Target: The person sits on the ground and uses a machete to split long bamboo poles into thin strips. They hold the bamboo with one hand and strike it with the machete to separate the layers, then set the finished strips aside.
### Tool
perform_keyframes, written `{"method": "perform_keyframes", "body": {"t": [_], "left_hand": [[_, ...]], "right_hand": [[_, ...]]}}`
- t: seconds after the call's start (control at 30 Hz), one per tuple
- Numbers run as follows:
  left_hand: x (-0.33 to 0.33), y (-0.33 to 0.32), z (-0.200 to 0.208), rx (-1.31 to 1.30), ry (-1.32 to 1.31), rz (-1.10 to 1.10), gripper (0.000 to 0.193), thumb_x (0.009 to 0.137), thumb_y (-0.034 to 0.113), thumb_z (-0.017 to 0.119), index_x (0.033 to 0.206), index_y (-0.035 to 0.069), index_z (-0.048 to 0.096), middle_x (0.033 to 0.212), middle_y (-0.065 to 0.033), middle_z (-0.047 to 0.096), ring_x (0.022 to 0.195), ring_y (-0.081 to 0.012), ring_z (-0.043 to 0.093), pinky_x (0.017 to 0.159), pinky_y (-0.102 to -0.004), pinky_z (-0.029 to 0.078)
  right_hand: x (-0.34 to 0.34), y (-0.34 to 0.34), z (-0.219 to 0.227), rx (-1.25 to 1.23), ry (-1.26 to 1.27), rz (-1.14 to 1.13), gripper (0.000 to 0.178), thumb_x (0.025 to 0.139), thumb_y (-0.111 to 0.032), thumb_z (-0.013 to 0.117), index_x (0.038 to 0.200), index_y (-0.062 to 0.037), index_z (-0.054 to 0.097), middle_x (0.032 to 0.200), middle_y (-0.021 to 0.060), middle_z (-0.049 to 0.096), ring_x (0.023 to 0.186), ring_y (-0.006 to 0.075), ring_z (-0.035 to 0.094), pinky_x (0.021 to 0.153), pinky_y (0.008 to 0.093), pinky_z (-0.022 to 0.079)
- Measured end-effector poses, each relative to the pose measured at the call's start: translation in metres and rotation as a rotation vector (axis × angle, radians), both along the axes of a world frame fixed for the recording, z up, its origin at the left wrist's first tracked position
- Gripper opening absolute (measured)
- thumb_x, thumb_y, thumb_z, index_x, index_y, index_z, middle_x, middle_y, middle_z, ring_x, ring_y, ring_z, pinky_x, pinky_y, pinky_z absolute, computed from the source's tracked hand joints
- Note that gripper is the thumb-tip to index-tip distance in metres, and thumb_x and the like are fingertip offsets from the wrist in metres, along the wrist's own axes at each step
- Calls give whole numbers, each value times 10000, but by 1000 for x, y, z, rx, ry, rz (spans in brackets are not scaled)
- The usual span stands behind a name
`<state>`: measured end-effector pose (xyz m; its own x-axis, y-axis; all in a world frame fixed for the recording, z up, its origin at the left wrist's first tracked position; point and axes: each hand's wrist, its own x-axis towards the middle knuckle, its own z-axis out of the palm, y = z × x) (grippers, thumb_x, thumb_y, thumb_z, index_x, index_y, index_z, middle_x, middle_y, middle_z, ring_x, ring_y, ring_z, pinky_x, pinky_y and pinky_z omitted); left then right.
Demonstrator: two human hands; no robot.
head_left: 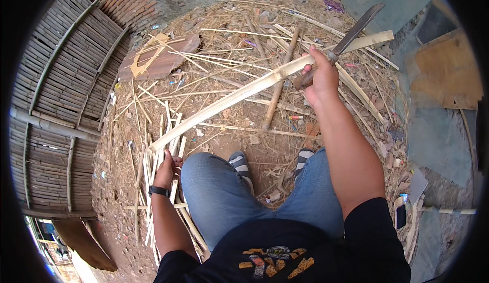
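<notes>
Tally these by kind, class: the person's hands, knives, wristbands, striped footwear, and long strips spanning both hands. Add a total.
Hands: 2 (left hand, right hand)
Knife: 1
Black wristband: 1
Striped footwear: 2
Long pale strip: 1
Total: 7

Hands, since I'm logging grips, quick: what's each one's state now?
Left hand: partly curled by the long strip; grip can't be told.
Right hand: closed, holding the knife.

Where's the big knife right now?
In the head view, the big knife is at the upper right, in the person's right hand, beside the right end of the long pale strip.
</notes>
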<state>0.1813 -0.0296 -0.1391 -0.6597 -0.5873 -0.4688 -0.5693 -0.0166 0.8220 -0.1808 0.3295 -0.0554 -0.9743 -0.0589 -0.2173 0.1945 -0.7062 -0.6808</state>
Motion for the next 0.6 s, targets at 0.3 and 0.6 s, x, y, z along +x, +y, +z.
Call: {"method": "perform_keyframes", "body": {"t": [0.3,0.6], "left_hand": [[-115,36,96,322,1204,381,1042,873,865,340,1483,21,350,1410,-227,487,1272,-399,528,1114,-524,419],[-141,27,222,59,1596,472,594,979,702,412,931,116,496,637,18,348,558,-119,361,534,-255,334]], "right_hand": [[2,-10,-1,-182,-27,145,213,941,-207,689,1078,-70,601,908,45,617,653,103,515,627,292,464],[14,-9,-36,116,-166,430,464,945,-431,708,1209,-79,562,1177,137,570,1023,259,643,819,436,551]]}}
